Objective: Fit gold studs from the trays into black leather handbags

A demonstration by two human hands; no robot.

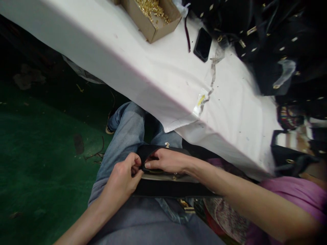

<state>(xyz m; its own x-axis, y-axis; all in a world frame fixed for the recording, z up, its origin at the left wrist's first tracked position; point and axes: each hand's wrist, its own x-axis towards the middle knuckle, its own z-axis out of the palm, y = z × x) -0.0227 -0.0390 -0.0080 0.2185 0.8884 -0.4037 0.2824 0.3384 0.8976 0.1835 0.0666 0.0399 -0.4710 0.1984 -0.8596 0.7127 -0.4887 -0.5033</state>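
Two hands are showing, and I am finding both at the same black bag. The left hand is pinching the bag's edge at its left end, thumb and curled fingers closing on the black material. The right hand is reaching over the bag's mouth with its thumb at the rim; its other fingertips are hiding inside the fold, so I cannot tell whether they are grasping anything.

The governing relation: the bag is lying across the lap, its long axis running side to side, most of its length extending rightward from the pinched end. Neither hand is nearer, as both are touching it; their fingertips are meeting just beside each other at the left corner of the opening. One gold clasp is sitting on the far flap, and one gold buckle is showing below the near edge (its owner I cannot confirm).

Farther out, I am counting one pair of jeans beneath, then one white-covered table. On it are resting one cardboard box of gold fittings (too many to count), one smartphone, one dark red strip and an uncountable heap of black pieces.
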